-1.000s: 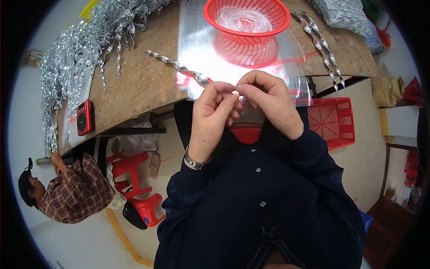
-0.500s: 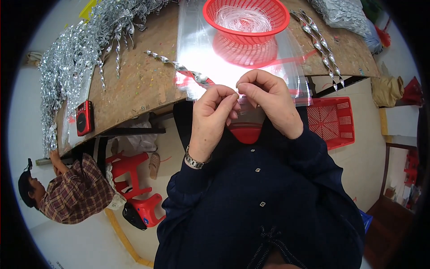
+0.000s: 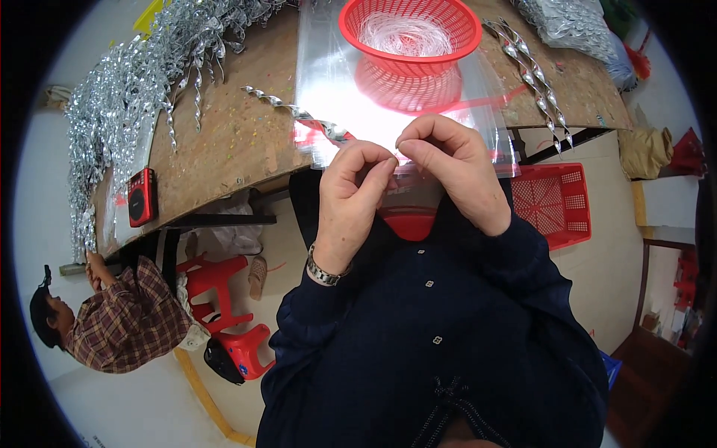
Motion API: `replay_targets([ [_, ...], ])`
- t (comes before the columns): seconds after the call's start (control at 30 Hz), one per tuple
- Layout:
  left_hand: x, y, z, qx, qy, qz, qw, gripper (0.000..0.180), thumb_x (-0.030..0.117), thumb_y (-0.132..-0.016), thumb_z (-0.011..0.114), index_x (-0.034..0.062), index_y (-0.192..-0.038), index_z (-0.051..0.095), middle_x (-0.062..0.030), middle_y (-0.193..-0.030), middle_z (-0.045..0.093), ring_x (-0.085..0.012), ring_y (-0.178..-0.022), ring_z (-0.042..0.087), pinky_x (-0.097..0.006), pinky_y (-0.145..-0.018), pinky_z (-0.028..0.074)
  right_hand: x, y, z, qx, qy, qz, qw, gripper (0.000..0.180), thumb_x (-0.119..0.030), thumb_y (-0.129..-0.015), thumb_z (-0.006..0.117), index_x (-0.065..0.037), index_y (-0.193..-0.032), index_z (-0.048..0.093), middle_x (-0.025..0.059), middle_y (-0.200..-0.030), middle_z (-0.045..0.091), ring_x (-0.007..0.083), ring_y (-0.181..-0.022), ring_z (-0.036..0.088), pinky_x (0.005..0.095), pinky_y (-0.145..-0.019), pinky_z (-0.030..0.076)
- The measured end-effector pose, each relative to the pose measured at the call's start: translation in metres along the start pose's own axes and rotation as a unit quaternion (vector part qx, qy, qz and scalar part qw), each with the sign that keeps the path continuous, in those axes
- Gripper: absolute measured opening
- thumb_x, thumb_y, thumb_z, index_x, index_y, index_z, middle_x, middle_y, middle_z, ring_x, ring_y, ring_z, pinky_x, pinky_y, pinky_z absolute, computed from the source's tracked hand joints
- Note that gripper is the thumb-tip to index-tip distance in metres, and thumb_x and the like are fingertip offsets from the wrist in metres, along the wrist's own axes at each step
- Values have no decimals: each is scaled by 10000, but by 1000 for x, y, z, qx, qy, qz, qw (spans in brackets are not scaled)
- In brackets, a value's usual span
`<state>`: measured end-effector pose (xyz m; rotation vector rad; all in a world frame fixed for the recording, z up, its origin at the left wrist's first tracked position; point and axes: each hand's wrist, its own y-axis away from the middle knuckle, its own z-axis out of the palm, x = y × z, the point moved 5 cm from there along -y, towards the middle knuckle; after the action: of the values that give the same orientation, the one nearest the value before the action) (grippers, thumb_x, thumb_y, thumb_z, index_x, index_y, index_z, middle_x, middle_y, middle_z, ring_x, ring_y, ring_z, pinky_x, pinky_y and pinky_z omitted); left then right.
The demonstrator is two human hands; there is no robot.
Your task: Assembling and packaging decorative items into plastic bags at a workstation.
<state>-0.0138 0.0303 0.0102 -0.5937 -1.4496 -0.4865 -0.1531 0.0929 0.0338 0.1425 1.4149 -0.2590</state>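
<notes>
Close together above the table's near edge are my two hands, both in a pinch. A twisted silver foil strip (image 3: 319,125) runs over the plastic sheets and disappears behind the curled fingers of my left hand (image 3: 349,187), which grips its near end. Thumb and forefinger of my right hand (image 3: 459,168) press together just right of the left fingertips. Whatever lies between them is too small to make out. Clear plastic sheets (image 3: 321,63) are under the strip. Beyond the hands, a red plastic basket (image 3: 409,54) contains a coil of thin clear thread (image 3: 407,33).
Silver foil garlands (image 3: 112,112) cover the table's left side, near a red radio (image 3: 140,197). Two twisted strips (image 3: 534,75) overhang the right edge. A red crate (image 3: 553,205) stands below. At lower left, a person in a checked shirt (image 3: 131,321) works beside red stools (image 3: 216,284).
Very little differs. My left fingers have curled in slightly and the right hand has shifted a touch, the fingertips still close together. The silver strip lies almost as before.
</notes>
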Motion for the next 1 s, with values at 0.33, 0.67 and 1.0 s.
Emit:
replay_targets([
  [0.33,20,-3,4,-16,51,0,999,225,67,-969,544,-9,-1179,571,-42,-912,633,-47,-738,567,-170,-537,360,-13,-9,0,12,103,-149,983,80,-78,-837,677,-13,-881,685,64,-1041,636,109,-893,578,242,-736,452],
  [0.67,6,-8,3,-49,197,-78,976,190,105,-987,528,5,-1136,590,-41,-836,616,-76,-671,572,-175,-523,358,4,-13,1,-18,-45,-56,997,74,-71,-894,628,-6,-895,665,85,-1154,595,122,-1002,565,258,-877,451],
  [1.0,4,-9,4,-9,160,-79,984,173,101,-979,544,14,-1113,610,-41,-833,635,-55,-683,564,-169,-524,347,14,-10,5,-39,-168,55,983,77,-69,-922,605,-13,-941,654,89,-1238,558,130,-1053,557,271,-918,450],
])
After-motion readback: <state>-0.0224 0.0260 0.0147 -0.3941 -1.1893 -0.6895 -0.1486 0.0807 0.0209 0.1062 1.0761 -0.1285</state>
